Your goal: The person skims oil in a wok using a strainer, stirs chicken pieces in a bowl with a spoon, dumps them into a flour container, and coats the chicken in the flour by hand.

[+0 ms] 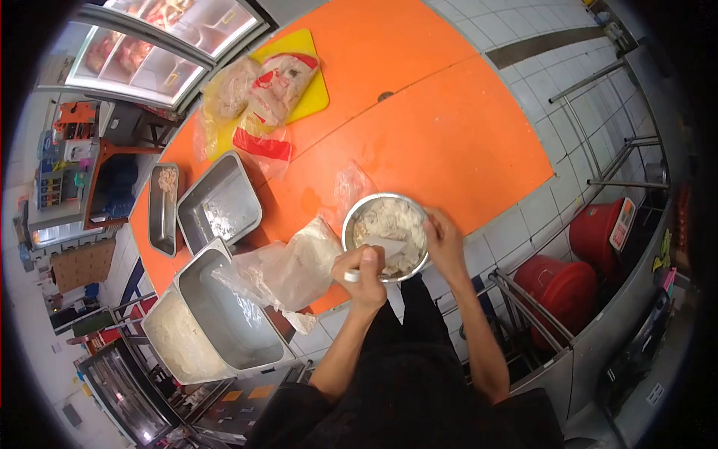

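A round metal bowl (349, 224) with a pale, lumpy, flour-like mixture (393, 217) is at the table's near edge. My left hand (363, 271) is closed in a fist around a white-handled tool. The tool's flat pale blade (389, 244) rests in the mixture. On the bowl's right side, my right hand (443, 238) grips the rim, thumb near the top edge and fingers partly hidden. A clear plastic bag of pale powder (313, 251) lies just left of the bowl, and a crumpled clear bag (351, 185) lies behind it.
Bagged raw meat (280, 86) lies on a yellow cutting board (318, 93) on the orange table (426, 127). At left stand metal trays (243, 187), a deep pan (235, 314) and a container of pale powder (179, 337). Red lidded buckets (557, 288) and metal rails are at right.
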A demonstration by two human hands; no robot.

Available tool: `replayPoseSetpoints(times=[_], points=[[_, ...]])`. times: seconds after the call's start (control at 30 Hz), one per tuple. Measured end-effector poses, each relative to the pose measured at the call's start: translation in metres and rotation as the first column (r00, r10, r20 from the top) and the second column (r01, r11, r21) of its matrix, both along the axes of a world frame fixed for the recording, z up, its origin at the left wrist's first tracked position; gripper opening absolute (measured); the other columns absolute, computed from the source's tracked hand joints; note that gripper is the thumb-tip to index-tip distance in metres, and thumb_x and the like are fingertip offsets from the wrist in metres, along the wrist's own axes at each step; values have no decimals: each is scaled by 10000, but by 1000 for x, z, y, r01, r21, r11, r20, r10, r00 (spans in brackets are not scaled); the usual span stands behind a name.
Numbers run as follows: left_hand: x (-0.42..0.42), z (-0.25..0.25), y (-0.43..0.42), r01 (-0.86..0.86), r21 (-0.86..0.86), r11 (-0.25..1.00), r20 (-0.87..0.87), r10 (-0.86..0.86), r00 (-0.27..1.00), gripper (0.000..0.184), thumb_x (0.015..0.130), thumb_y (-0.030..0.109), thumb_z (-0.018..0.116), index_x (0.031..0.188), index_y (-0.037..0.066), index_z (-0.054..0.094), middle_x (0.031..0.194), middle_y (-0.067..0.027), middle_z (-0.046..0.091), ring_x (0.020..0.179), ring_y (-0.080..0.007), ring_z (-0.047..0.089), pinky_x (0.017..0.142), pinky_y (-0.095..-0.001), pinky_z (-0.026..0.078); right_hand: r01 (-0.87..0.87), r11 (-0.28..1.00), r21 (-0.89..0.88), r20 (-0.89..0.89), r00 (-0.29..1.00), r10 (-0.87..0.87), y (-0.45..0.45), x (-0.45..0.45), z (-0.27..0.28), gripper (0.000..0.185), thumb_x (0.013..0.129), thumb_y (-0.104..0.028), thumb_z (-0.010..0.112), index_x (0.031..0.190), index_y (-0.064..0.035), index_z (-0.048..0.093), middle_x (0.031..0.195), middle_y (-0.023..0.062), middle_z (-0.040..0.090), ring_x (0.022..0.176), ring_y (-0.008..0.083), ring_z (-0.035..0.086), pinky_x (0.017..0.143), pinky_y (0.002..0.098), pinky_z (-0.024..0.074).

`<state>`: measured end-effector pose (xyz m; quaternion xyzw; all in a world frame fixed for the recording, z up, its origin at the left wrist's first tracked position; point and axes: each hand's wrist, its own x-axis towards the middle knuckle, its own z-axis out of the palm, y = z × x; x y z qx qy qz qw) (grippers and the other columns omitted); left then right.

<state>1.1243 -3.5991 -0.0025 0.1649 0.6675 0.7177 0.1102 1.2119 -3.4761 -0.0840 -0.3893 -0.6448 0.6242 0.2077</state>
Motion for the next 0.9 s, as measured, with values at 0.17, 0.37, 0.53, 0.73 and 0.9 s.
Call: replayPoseSetpoints(times=[0.17, 0.37, 0.53, 0.73, 0.9], points=[[17, -32, 19, -55, -198, 979, -376, -24, 926, 408, 897, 175, 485, 523, 30, 410, 451, -51, 354, 377, -183, 384, 420, -325, 272, -178, 983, 41, 160, 972, 170, 16, -7, 27, 228, 923, -101, 532, 1127, -28, 602, 778, 116, 642, 691, 178, 608, 661, 315, 467], [-2, -4, 15, -16, 81, 997, 96, 8, 995, 424, 940, 165, 469, 545, 63, 352, 482, 25, 327, 433, -70, 276, 414, -270, 195, 103, 994, 49, -14, 995, -102, -11, 9, -1, 248, 943, -144, 536, 1129, -10, 630, 787, 80, 637, 696, 142, 589, 662, 297, 469], [-20, 39, 35, 35, 213, 976, 19, -40, 999, 420, 944, 166, 447, 585, 114, 235, 494, 40, 220, 427, -60, 184, 411, -271, 149, 173, 980, -95, -62, 982, -179, -32, 17, 8, 258, 955, -126, 518, 1160, 4, 606, 888, 85, 637, 796, 126, 587, 706, 260, 470], [-35, -2, 67, 123, 109, 986, 72, -131, 989, 410, 925, 125, 464, 544, 70, 322, 486, 29, 315, 440, -50, 275, 409, -250, 188, 87, 995, -51, 63, 995, -84, -13, 3, 11, 189, 940, -61, 494, 1097, -14, 588, 886, 93, 620, 797, 168, 576, 729, 301, 455], [-26, -36, 59, 102, 143, 984, 183, -128, 975, 386, 919, 117, 466, 555, 70, 347, 491, 33, 330, 443, -52, 288, 415, -246, 198, 50, 998, -40, 59, 997, -48, -8, 0, 12, 168, 930, -72, 486, 1052, -3, 579, 874, 154, 623, 817, 254, 603, 765, 333, 462]])
